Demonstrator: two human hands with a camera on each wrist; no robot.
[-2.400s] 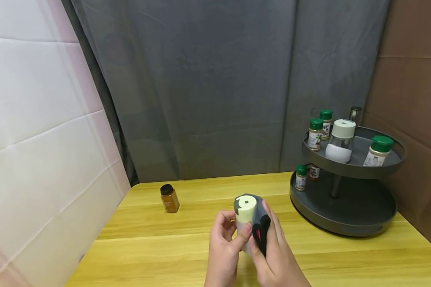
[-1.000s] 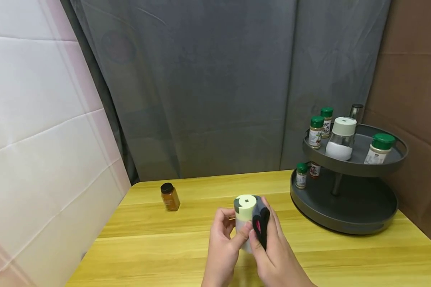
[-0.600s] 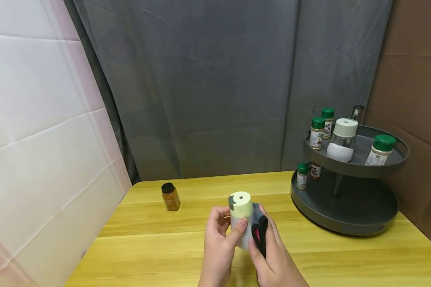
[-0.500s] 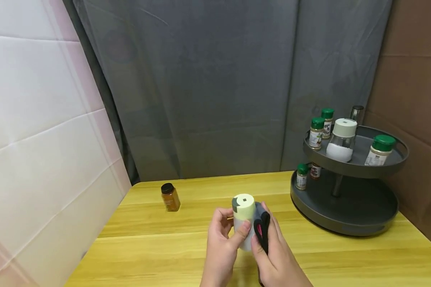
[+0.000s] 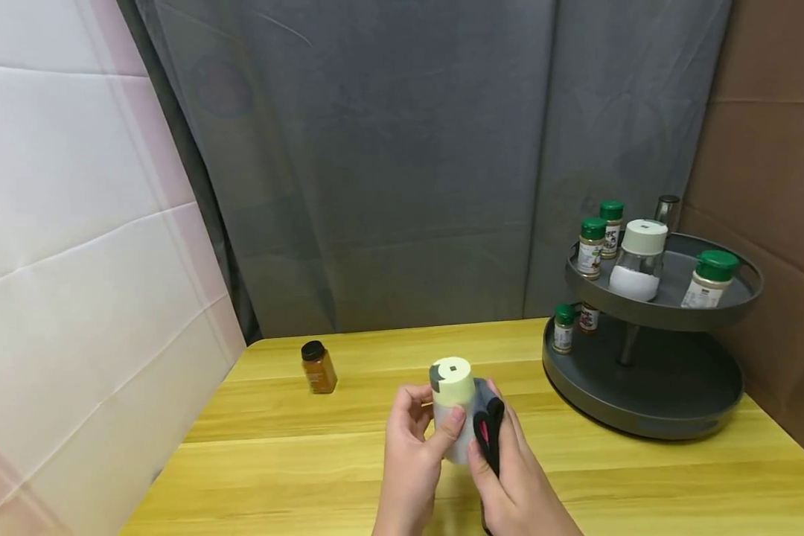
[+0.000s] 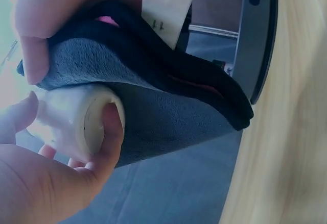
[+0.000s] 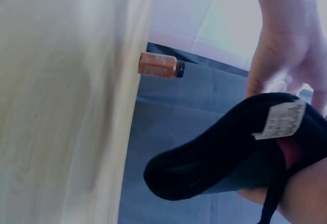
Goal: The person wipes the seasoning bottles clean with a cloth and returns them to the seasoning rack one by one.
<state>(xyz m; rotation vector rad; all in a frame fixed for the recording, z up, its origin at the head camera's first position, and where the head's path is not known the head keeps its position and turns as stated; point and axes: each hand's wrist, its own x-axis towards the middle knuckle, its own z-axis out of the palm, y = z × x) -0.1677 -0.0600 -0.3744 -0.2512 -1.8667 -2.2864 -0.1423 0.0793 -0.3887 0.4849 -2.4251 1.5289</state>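
A seasoning bottle (image 5: 453,391) with a pale green cap and a whitish body is held upright above the table in the head view. My left hand (image 5: 412,458) grips it from the left, thumb across the front; in the left wrist view one fingertip curls onto the bottle's base (image 6: 94,124). My right hand (image 5: 522,480) holds a folded grey cloth (image 5: 488,428) with black edging and a pink inside against the bottle's right side. A white tag (image 7: 282,119) shows on the cloth in the right wrist view. The cloth hides part of the bottle.
At right stands a two-tier dark turntable rack (image 5: 643,417). Its upper tier carries several jars, including a glass shaker (image 5: 638,264) of white powder; small green-capped bottles (image 5: 563,329) stand below. A black-capped brown spice jar (image 5: 318,368) stands at the table's back left.
The cloth reached the cap's rim 2.4 s ago and now sits lower on the bottle's right side. The bottle shifts slightly up and down between frames, still in both hands. Rack and brown jar stay put.
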